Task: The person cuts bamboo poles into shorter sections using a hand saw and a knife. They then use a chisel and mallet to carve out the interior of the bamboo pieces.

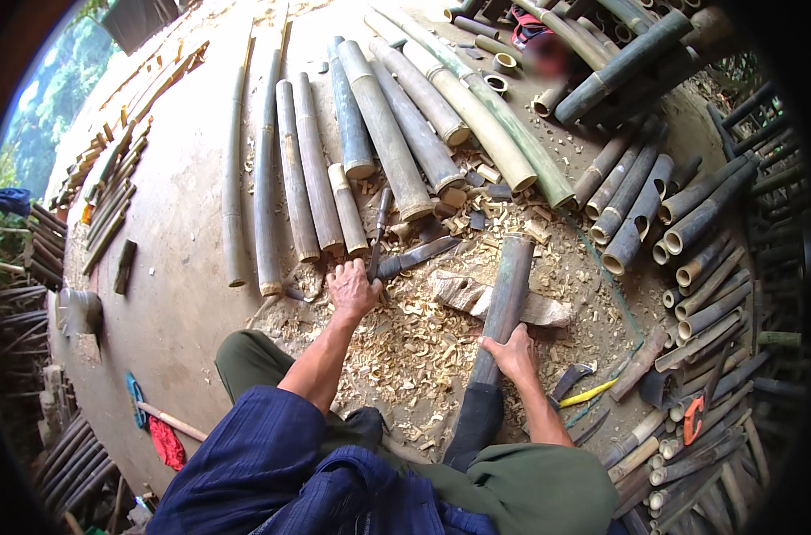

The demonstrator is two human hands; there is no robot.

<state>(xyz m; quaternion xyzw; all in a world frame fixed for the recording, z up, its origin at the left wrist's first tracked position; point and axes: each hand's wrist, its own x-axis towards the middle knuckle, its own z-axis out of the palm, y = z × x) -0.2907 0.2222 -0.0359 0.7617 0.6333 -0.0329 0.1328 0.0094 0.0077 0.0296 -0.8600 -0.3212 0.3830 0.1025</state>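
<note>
My right hand (514,357) grips the side of a thick grey-green bamboo pole (510,285), thumb across its top. The pole's far part rests across a pale, rough wood block (548,309); its near end runs between my legs beside a dark boot or wrap. Out to the left, my left hand (352,291) reaches down to the ground, fingers curled. A slim dark tool (383,212) and a broad dark blade (420,256) lie right by its fingertips. What it holds, if anything, is hidden under the hand.
Long bamboo poles (383,134) lie in a row ahead. Shavings (405,348) cover the ground. Cut bamboo (708,303) is stacked to the right, near a yellow-handled tool (588,393) and an orange-handled saw (693,419). A metal bucket (79,312) stands left.
</note>
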